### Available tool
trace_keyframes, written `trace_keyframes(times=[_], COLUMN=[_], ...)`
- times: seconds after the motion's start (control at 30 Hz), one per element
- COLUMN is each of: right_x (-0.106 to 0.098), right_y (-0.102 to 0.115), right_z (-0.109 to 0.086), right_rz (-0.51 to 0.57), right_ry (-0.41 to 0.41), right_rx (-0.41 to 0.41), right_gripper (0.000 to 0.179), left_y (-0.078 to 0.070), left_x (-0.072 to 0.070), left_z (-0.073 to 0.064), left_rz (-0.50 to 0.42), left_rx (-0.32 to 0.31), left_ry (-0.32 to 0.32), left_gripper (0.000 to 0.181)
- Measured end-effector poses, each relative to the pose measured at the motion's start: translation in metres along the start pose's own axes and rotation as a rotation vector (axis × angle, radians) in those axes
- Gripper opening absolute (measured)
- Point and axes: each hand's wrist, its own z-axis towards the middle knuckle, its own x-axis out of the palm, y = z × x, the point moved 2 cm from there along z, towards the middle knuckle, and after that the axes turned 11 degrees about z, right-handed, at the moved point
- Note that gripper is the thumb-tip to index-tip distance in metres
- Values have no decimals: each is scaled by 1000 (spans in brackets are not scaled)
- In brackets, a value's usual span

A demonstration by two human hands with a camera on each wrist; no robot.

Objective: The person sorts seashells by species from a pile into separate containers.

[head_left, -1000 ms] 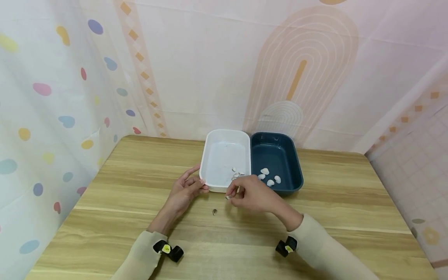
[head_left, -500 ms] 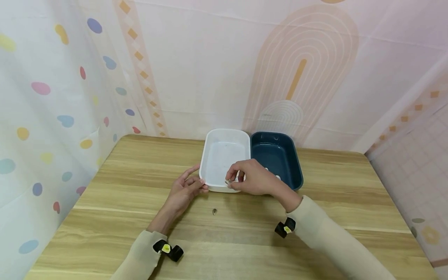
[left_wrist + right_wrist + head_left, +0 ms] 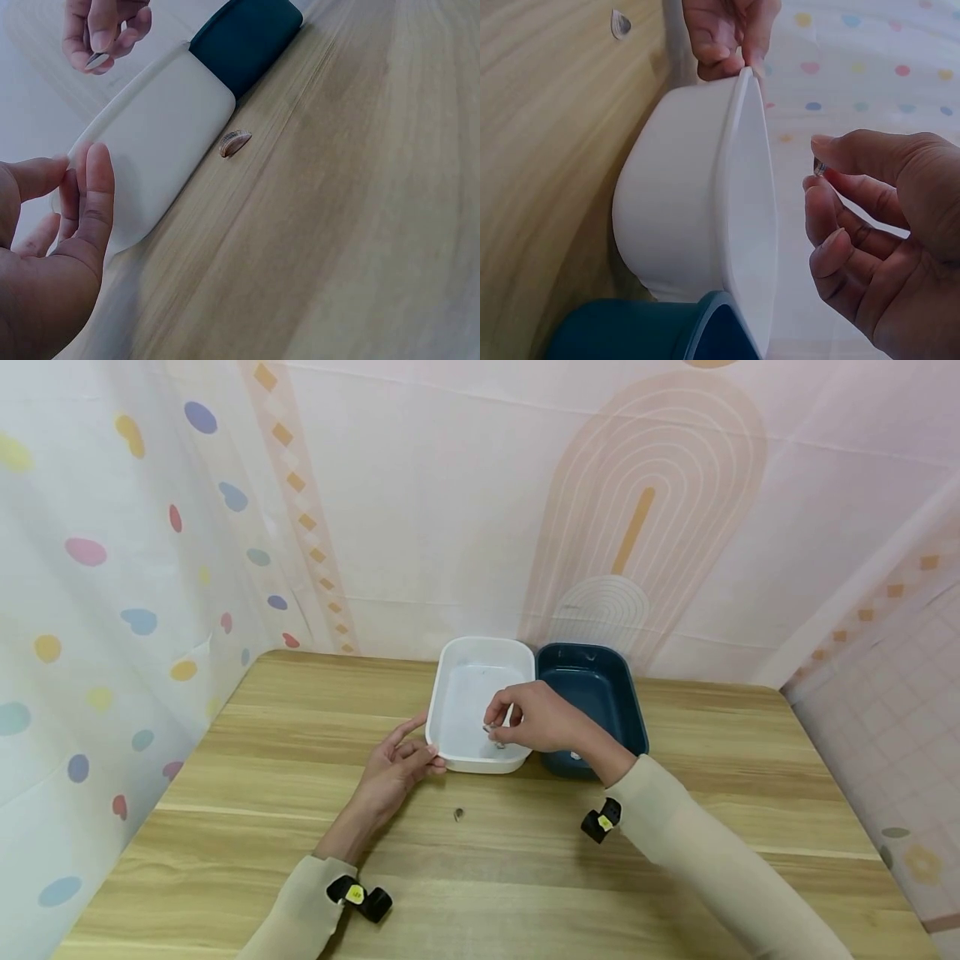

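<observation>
My left hand (image 3: pixel 393 766) grips the near left corner of a white tray (image 3: pixel 480 767), thumb at the rim and fingers along the outer wall. Over that tray's near part, my right hand (image 3: pixel 536 718) pinches a small seashell (image 3: pixel 819 166) between thumb and fingertips. The same shell's pale edge shows in the left wrist view. A brownish ribbed seashell (image 3: pixel 235 142) lies on the wooden table in front of the white tray. Shells inside the white tray are mostly hidden by my right hand.
Right beside the white tray stands a dark teal tray (image 3: pixel 592 693). One white shell (image 3: pixel 575 755) shows in its near end, below my right forearm. A patterned curtain (image 3: pixel 450 527) hangs behind the table (image 3: pixel 480 885).
My right hand has carried the pinched shell from the table in front of the white tray up and forward over it. My left hand keeps its grip on the corner.
</observation>
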Motion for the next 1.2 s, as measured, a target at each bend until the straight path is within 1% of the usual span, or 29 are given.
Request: trace_keyframes(times=[0.3,0.57,0.87,0.97,1.2], right_x=[-1,0,3,5,5], right_y=[-6,-12,-19,-21,-23], right_z=[14,28,38,38,34], right_rz=[9,-19,-11,-8,-13], right_ry=[-5,8,7,7,21], right_rx=[24,57,83,105,152], right_gripper=[5,5,5,9,28], left_y=[0,-1,-1,-1,-1], left_x=[-1,-2,-3,-3,-2], left_z=[-1,-1,-1,-2,-3], left_rz=[-8,-8,-3,-6,-7], left_rx=[-4,-3,1,2,3], left_ry=[0,0,0,0,2], left_gripper=[66,66,65,65,65])
